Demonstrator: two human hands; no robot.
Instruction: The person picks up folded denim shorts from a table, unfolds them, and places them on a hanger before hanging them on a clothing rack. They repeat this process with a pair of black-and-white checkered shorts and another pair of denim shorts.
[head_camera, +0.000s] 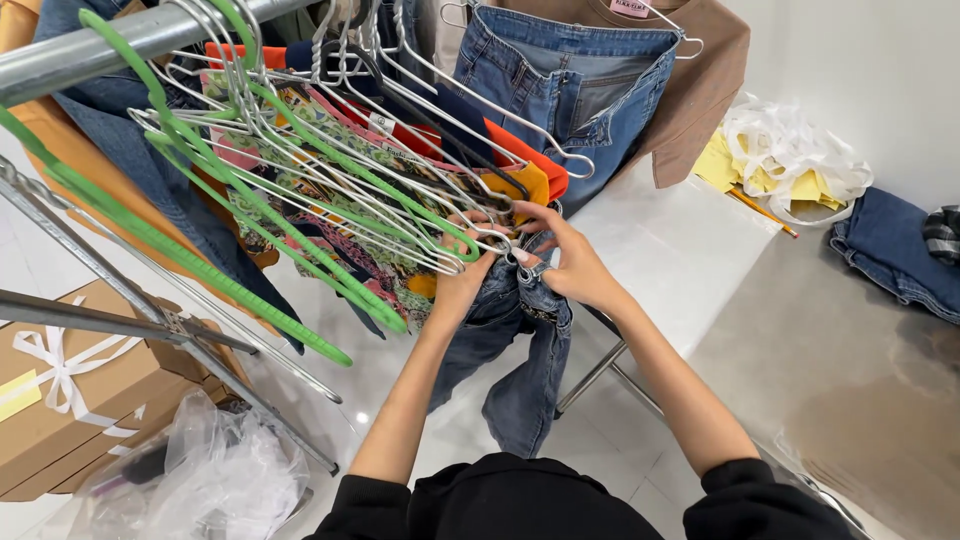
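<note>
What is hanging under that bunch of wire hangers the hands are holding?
Under the wire hangers, dark blue jeans hang between the left hand and right hand. Patterned and orange garments show too; the hands cover how the jeans attach.

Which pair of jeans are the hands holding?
The dark blue jeans hanging under both hands, left hand and right hand. The lighter jeans hang untouched behind; another pair lies folded on the table.
</note>
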